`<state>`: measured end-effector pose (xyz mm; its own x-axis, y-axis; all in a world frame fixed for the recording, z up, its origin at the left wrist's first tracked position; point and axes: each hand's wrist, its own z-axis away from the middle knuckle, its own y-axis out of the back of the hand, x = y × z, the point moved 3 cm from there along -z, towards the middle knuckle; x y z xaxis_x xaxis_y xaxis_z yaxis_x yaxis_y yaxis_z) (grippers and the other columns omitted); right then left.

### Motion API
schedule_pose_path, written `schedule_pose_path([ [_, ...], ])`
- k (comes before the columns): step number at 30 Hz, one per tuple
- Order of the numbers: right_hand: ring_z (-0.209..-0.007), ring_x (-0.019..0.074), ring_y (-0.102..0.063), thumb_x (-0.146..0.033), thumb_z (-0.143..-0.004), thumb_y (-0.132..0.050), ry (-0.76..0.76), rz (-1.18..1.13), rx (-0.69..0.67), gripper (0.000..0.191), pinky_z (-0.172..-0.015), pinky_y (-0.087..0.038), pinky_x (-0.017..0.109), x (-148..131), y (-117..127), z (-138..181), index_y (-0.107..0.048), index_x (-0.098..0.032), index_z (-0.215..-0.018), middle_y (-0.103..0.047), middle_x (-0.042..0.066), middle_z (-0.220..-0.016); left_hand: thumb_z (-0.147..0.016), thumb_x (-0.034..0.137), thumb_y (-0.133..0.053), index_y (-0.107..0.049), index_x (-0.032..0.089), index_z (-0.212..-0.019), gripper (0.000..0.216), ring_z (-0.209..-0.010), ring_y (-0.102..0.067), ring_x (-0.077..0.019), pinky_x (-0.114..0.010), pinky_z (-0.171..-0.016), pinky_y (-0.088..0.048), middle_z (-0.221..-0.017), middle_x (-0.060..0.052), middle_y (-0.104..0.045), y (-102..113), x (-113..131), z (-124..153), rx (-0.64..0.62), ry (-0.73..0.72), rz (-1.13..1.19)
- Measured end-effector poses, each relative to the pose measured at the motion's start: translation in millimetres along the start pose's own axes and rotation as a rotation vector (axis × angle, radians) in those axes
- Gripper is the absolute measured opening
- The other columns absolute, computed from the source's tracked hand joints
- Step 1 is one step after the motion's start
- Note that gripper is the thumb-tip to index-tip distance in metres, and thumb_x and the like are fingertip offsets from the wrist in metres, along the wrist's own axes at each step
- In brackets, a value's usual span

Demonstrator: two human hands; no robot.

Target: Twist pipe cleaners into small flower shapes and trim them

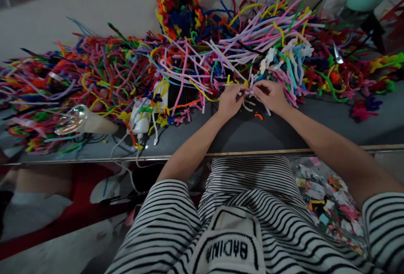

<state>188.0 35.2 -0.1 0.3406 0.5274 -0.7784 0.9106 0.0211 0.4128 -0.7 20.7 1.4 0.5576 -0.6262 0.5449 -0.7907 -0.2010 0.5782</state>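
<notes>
Pinching fuzzy pale-lilac stem (251, 92), right of centre, in bare left hand (232, 100) and bare right hand (272, 96); leaving room before tan front edge (252, 153) of grey tabletop (249, 137); seemingly hiding stem partly.

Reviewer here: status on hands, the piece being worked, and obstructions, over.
Left hand and right hand pinching pale lilac pipe cleaner. Pipe-cleaner heap crowding just beyond. Scissors off right, apart from both.

A white, dark-striped garment (284, 227) with short sleeves (167, 206); dark lettering (226, 252), perhaps "BADINA", marks its pale patch (232, 227).
</notes>
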Motion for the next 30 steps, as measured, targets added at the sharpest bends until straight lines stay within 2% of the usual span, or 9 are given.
schedule_pose_path([
  [6, -0.070, 0.0198, -0.063, -0.074, -0.090, -0.060, 0.012, 0.032, 0.012, 0.054, -0.066, -0.052, 0.036, -3.0, 1.1, -1.0, -0.071, -0.021, -0.084, -0.068, 0.006, -0.076, -0.090, 0.020, -0.059, -0.074, 0.023, -0.094, 0.016, -0.103, -0.071, -0.0230, -0.044, -0.104, -0.052, -0.099, -0.005, -0.079, 1.5, 5.5, -0.3, -0.035, -0.107, 0.001],
  [9, -0.072, 0.0197, -0.063, -0.075, -0.092, -0.056, 0.016, 0.050, 0.005, 0.056, -0.067, -0.051, 0.035, -9.0, 3.3, -1.6, -0.071, -0.022, -0.082, -0.069, 0.006, -0.075, -0.091, 0.026, -0.057, -0.075, 0.023, -0.106, 0.023, -0.108, -0.070, -0.0245, -0.045, -0.105, -0.052, -0.107, -0.007, -0.078, 7.6, 8.0, 0.5, -0.004, -0.059, 0.029],
  [12, -0.073, 0.0201, -0.064, -0.072, -0.095, -0.053, 0.065, 0.079, -0.030, 0.054, -0.071, -0.052, 0.036, -11.9, 2.4, -1.2, -0.073, -0.022, -0.083, -0.071, 0.006, -0.078, -0.096, 0.039, -0.059, -0.074, 0.024, -0.115, 0.029, -0.117, -0.068, -0.0259, -0.047, -0.111, -0.049, -0.116, -0.009, -0.077, 13.2, 9.2, 0.0, 0.037, -0.011, 0.042],
  [14, -0.079, 0.0213, -0.068, -0.067, -0.097, -0.055, 0.126, 0.105, -0.056, 0.050, -0.076, -0.054, 0.038, -12.0, 0.2, 0.0, -0.075, -0.023, -0.084, -0.074, 0.007, -0.085, -0.097, 0.049, -0.061, -0.075, 0.025, -0.113, 0.033, -0.119, -0.068, -0.0255, -0.048, -0.114, -0.047, -0.117, -0.009, -0.077, 11.9, 8.8, -0.8, 0.019, -0.017, 0.067],
  [17, -0.087, 0.0230, -0.071, -0.058, -0.099, -0.056, 0.194, 0.120, -0.074, 0.043, -0.082, -0.055, 0.039, -10.4, -2.3, 2.0, -0.077, -0.023, -0.088, -0.077, 0.007, -0.092, -0.095, 0.060, -0.062, -0.079, 0.024, -0.105, 0.041, -0.113, -0.071, -0.0238, -0.047, -0.109, -0.051, -0.113, -0.009, -0.079, 4.9, 5.2, -1.3, -0.022, -0.010, 0.175],
  [22, -0.081, 0.0231, -0.071, -0.049, -0.095, -0.064, 0.157, 0.156, -0.087, 0.032, -0.076, -0.053, 0.038, -11.0, -1.0, 3.0, -0.079, -0.022, -0.084, -0.077, 0.008, -0.088, -0.089, 0.061, -0.071, -0.080, 0.025, -0.091, 0.037, -0.103, -0.073, -0.0219, -0.044, -0.102, -0.055, -0.100, -0.008, -0.080, 0.9, 3.5, -0.6, -0.005, 0.063, 0.269],
  [25, -0.080, 0.0228, -0.070, -0.046, -0.092, -0.068, 0.117, 0.158, -0.087, 0.027, -0.077, -0.053, 0.038, -13.4, -0.4, 2.7, -0.079, -0.022, -0.084, -0.077, 0.007, -0.087, -0.090, 0.064, -0.068, -0.078, 0.023, -0.088, 0.042, -0.098, -0.073, -0.0210, -0.041, -0.099, -0.057, -0.095, -0.007, -0.079, 5.9, 5.1, -0.9, 0.057, 0.075, 0.228],
  [30, -0.076, 0.0205, -0.066, -0.041, -0.087, -0.075, 0.089, 0.220, -0.164, 0.023, -0.071, -0.051, 0.035, -11.4, -8.0, 1.9, -0.081, -0.021, -0.098, -0.076, 0.007, -0.090, -0.101, 0.070, -0.042, -0.068, 0.026, -0.120, 0.055, -0.101, -0.072, -0.0197, -0.037, -0.095, -0.057, -0.103, -0.007, -0.074, 15.8, -15.0, -1.2, 0.294, 0.222, 0.197],
])
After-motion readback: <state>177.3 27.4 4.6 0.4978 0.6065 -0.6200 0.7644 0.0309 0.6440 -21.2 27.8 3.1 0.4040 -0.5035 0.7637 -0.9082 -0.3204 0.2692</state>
